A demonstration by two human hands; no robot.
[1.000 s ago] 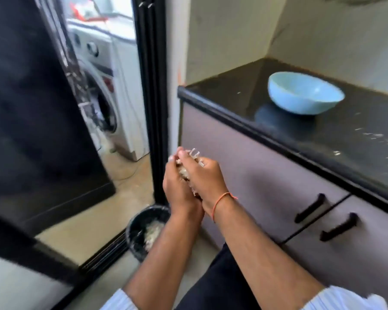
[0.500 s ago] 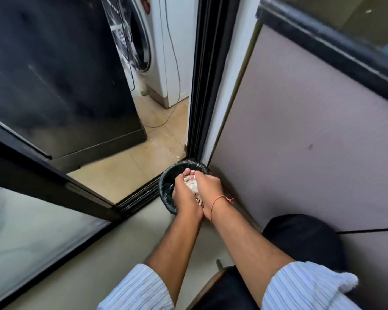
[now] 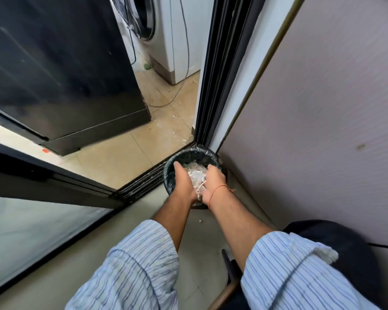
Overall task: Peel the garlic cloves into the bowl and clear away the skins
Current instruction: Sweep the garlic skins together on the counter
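Both hands over the lined bin (image 3: 189, 154) on the floor, left hand (image 3: 182, 184) and right hand (image 3: 213, 181) spread apart with straight fingers, garlic skins (image 3: 195, 175) between them.

Beige tiled floor (image 3: 121, 153), grey cabinet front (image 3: 323, 108)

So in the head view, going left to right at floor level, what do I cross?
Dark fridge → tan tiled floor → black door track → lined bin with the left hand, garlic skins and right hand over it → grey cabinet panel.
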